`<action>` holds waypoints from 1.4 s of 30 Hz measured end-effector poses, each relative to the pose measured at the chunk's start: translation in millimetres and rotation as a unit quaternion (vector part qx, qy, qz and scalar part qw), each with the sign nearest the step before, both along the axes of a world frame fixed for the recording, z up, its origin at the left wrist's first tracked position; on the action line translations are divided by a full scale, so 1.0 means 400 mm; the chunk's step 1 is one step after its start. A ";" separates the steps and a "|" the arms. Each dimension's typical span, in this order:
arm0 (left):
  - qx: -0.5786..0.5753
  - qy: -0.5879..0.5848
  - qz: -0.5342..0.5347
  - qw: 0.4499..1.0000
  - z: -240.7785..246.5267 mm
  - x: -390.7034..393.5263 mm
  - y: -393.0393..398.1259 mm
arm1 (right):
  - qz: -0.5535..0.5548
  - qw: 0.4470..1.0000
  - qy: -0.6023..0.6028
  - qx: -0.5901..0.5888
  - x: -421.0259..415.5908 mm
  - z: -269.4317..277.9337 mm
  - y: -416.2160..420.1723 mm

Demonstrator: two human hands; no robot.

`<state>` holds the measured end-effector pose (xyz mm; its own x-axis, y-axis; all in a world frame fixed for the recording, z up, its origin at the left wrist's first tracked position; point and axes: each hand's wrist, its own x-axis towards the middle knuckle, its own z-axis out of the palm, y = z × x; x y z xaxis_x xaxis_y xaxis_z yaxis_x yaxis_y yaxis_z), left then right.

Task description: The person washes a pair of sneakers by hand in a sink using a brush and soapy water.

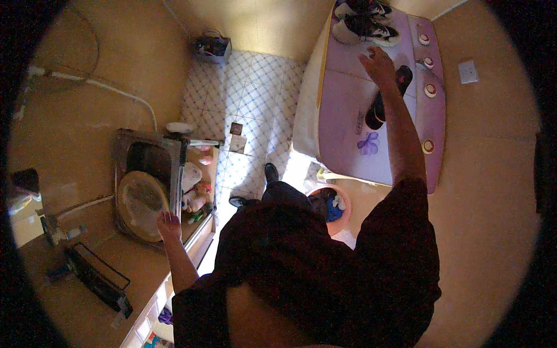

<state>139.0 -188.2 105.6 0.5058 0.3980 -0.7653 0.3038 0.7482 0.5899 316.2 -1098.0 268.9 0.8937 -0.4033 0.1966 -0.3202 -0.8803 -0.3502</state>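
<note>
On the left, my left hand (169, 226) grips the rim of a round pale plastic basin (141, 204). The basin rests tilted in a metal sink (176, 174). My right hand (377, 65) is over the purple lid of a washing machine (348, 100), its fingers apart and slightly bent, with nothing seen in it. Just beyond those fingers stand black-and-white sneakers (383, 34). Dark footwear (376, 114) lies on the lid, partly hidden behind my right forearm.
Several round knobs (430, 90) line the washer's panel. A peach tub (346, 217) of clothes stands by my legs. Bottles and bags (196, 202) fill a shelf beside the sink. A grey bin (222, 50) stands at the far wall on the tiled floor (252, 100).
</note>
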 end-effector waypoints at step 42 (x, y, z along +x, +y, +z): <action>-0.003 -0.187 -0.178 0.966 0.405 0.098 -0.255 | 0.705 0.702 -0.102 -0.022 -0.103 0.048 1.537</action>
<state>178.0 -290.2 267.5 0.8512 0.1444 -0.5046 0.3087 0.6398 0.7039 275.2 -483.4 288.0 0.3507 0.8633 0.3630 0.9321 -0.2842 -0.2245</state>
